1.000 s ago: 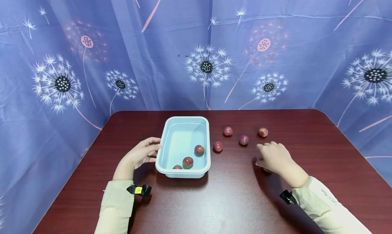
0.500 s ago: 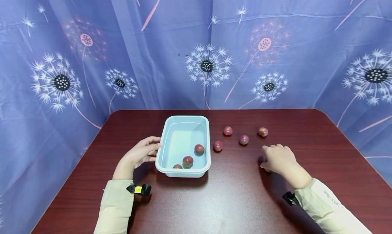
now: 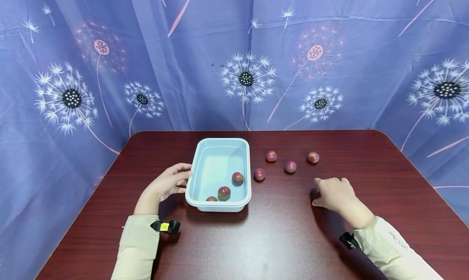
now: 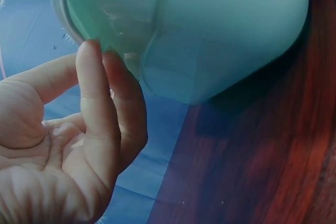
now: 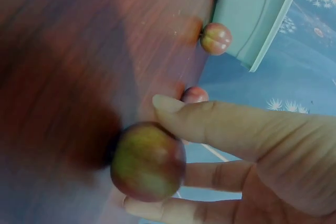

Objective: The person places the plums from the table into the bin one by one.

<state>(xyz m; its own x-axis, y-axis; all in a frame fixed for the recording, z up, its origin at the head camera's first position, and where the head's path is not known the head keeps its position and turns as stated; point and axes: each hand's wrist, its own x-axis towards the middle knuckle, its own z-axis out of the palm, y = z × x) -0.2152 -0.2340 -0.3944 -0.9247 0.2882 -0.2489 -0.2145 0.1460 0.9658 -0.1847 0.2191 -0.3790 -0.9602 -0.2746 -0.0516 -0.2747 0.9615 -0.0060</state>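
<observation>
My left hand (image 3: 166, 185) holds the left rim of a pale blue plastic container (image 3: 219, 206); the left wrist view shows its fingertips on the container's edge. Inside lie a reddish plum (image 3: 237, 178), a second plum (image 3: 224, 193) and a third (image 3: 211, 198), partly hidden by the front rim. On the right half of the table, my right hand (image 3: 334, 194) reaches down over a green-red plum (image 5: 148, 162). Its thumb and fingers lie around that plum in the right wrist view. The head view hides this plum behind the hand.
Between the container and my right hand, loose plums lie on the dark red table (image 3: 278, 239): one near the container (image 3: 259, 174), one behind it (image 3: 271, 156), one in the middle (image 3: 290, 166) and one farther right (image 3: 313, 157). A blue dandelion curtain (image 3: 190, 68) hangs behind.
My right hand has shifted slightly right over the table, and the plum beneath it has gone out of sight in the head view. The left hand and container stay put.
</observation>
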